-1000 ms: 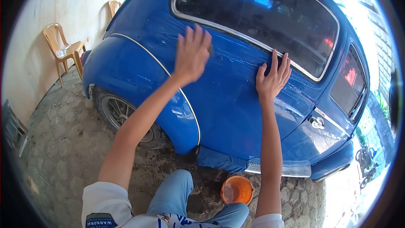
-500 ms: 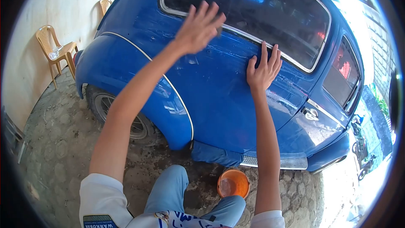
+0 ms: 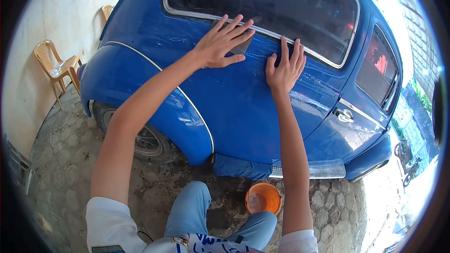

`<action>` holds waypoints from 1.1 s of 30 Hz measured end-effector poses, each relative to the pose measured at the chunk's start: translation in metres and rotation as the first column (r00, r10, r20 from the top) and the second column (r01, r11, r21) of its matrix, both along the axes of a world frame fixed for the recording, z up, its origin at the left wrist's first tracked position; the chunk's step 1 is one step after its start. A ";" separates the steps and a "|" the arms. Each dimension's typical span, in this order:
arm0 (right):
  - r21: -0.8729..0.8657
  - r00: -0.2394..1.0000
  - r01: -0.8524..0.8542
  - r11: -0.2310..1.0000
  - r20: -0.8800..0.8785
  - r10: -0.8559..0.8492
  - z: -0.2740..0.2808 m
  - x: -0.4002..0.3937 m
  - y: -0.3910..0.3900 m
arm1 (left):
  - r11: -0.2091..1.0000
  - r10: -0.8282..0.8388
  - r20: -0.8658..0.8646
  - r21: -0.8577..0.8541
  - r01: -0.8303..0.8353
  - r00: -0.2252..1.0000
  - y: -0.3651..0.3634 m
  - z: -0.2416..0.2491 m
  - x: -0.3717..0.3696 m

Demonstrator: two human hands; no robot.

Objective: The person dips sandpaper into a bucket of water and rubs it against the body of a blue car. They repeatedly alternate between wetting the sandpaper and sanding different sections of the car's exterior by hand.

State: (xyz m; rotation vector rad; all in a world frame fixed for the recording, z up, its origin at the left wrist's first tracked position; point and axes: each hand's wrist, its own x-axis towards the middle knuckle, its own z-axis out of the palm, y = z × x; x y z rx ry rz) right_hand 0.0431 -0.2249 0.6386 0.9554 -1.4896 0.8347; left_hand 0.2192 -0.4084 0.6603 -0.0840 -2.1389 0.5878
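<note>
A blue car [image 3: 239, 107] fills the middle of the view, its wet side panel streaked below the dark side window [image 3: 267, 4]. My left hand [image 3: 222, 44] lies with spread fingers over a dark, flat sheet [image 3: 243, 46], pressing it on the panel just under the window trim; part of the sheet is hidden beneath the hand. To its right, my right hand [image 3: 286, 68] rests on the panel with fingers apart, fingertips near the chrome trim, holding nothing.
An orange bucket [image 3: 263, 198] stands on the paved ground by my knees. Blue cloth [image 3: 241, 167] hangs at the running board [image 3: 309, 171]. A tan chair [image 3: 56, 65] is by the left wall. The door handle [image 3: 344, 115] sticks out at right.
My left hand, blurred and angled before, now lies flatter on the panel, with more of the dark sheet showing. The view has shifted slightly; my right hand stays near the trim.
</note>
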 end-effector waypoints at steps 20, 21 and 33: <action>0.337 0.630 -0.709 0.619 0.697 0.341 -0.119 -0.018 0.217 | 0.745 -0.396 -0.225 0.488 0.455 0.890 0.126 -0.117 0.006; 0.328 0.548 -0.746 0.579 0.797 0.255 -0.150 -0.030 0.237 | 0.715 -0.458 -0.182 0.507 0.482 0.870 0.144 -0.147 0.000; -0.200 -0.602 -0.429 0.881 0.790 -0.114 -0.552 -0.062 0.413 | 0.054 -0.776 0.170 0.977 -0.205 0.608 0.372 -0.519 -0.113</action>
